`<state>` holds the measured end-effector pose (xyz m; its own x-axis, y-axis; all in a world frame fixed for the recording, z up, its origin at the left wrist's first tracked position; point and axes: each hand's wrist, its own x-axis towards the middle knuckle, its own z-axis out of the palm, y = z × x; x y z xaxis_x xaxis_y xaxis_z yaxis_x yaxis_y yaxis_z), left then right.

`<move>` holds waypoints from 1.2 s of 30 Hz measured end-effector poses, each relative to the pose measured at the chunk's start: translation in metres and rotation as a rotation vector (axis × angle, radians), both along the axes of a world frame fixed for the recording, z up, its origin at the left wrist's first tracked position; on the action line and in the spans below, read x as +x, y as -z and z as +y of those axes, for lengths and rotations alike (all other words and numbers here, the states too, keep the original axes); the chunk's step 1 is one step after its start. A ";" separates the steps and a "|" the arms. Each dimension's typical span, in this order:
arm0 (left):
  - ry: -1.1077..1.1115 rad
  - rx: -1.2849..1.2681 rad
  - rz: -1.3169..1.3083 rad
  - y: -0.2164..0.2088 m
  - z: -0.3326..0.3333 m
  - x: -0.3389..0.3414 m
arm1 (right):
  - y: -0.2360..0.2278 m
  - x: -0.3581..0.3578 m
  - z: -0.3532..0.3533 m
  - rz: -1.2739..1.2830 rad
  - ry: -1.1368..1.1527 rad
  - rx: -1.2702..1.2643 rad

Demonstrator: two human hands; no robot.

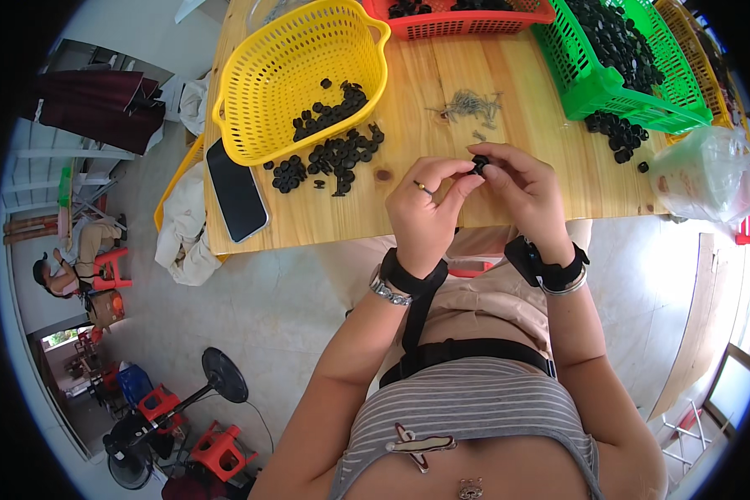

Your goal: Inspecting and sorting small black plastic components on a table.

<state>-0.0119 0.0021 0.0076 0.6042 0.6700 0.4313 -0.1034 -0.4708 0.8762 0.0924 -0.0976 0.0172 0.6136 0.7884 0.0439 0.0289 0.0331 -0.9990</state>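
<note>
Over the near edge of the wooden table (308, 225), both my hands meet at one small black plastic part (479, 164). My left hand (429, 196) pinches it between thumb and forefinger. From the other side, my right hand (525, 187) has its thumb and fingers closed on the same part, hiding much of it. Beyond my hands lies a small heap of thin metal pins or screws (471, 106). Left of them, loose black round parts (346, 156) are spread beside the yellow basket (300, 50), which holds more such parts.
A phone (237, 192) lies at the table's left edge. At the back stand a red basket (475, 27) and a green basket (633, 104) full of black parts. More black pieces (617, 133) and a clear plastic bag (704, 175) are at right. A fan (225, 375) stands lower left.
</note>
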 end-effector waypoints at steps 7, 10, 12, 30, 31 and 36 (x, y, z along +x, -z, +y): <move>-0.012 0.004 0.024 -0.001 -0.001 0.000 | -0.001 0.001 -0.001 -0.055 -0.005 -0.009; -0.018 0.009 0.026 -0.001 0.000 0.000 | 0.000 0.001 0.000 -0.046 -0.005 0.001; -0.018 0.010 0.026 -0.001 0.000 0.000 | 0.000 0.001 0.000 -0.075 -0.002 -0.007; 0.042 -0.106 -0.011 0.003 -0.001 -0.001 | -0.002 0.000 -0.002 0.077 -0.004 0.107; 0.055 -0.131 -0.013 0.003 -0.001 -0.001 | -0.001 0.001 -0.003 0.077 -0.006 0.110; 0.081 -0.152 -0.005 0.004 0.001 -0.001 | 0.002 0.005 -0.005 0.109 -0.071 0.078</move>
